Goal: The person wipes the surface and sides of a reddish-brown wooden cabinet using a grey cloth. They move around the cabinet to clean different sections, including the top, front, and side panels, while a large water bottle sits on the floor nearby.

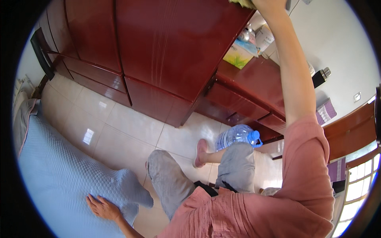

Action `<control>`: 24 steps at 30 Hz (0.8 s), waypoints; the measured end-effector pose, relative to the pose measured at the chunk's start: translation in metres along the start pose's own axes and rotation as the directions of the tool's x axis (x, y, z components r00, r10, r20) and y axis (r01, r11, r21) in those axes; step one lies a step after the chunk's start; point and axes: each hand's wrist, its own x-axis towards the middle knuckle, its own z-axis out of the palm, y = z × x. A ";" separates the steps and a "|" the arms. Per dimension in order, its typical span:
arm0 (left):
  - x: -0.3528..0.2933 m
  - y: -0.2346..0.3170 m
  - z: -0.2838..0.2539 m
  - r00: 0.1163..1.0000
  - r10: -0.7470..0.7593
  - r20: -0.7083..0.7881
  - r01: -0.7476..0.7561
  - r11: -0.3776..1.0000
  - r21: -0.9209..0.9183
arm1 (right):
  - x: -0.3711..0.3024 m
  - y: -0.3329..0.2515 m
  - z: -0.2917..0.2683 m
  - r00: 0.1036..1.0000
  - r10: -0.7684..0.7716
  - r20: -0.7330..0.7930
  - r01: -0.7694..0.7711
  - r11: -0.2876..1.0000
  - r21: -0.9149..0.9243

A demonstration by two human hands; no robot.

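My left hand (104,208) lies flat on the light blue quilted bedspread (75,166), its fingers stretched out and a little apart. My right arm reaches up to the top edge of the picture, beside the upper part of a dark red wardrobe (158,43). There my right hand (270,7) is partly cut off by the frame. A yellow-green cloth (243,3) shows at this hand, against the wardrobe's edge; the fingertips are out of sight.
Right of the wardrobe, a lower dark red cabinet (260,83) carries a white, yellow and green box (239,54) and other small items. A large clear water bottle with a blue cap (236,135) lies on the tiled floor (133,123) by my foot. Windows are at lower right.
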 end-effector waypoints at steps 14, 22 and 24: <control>0.005 0.002 0.003 0.997 0.059 -0.052 -0.062 0.997 -0.050 | -0.289 -0.167 -0.046 0.627 -0.630 0.458 0.168 0.684 0.710; 0.004 -0.005 0.006 0.998 0.031 -0.046 -0.035 0.996 -0.077 | -0.274 -0.066 -0.099 0.708 -0.412 0.574 0.040 0.835 0.549; 0.003 -0.004 0.009 0.999 0.020 -0.034 -0.022 0.997 -0.079 | -0.271 -0.037 -0.105 0.749 -0.186 0.636 -0.125 0.903 0.411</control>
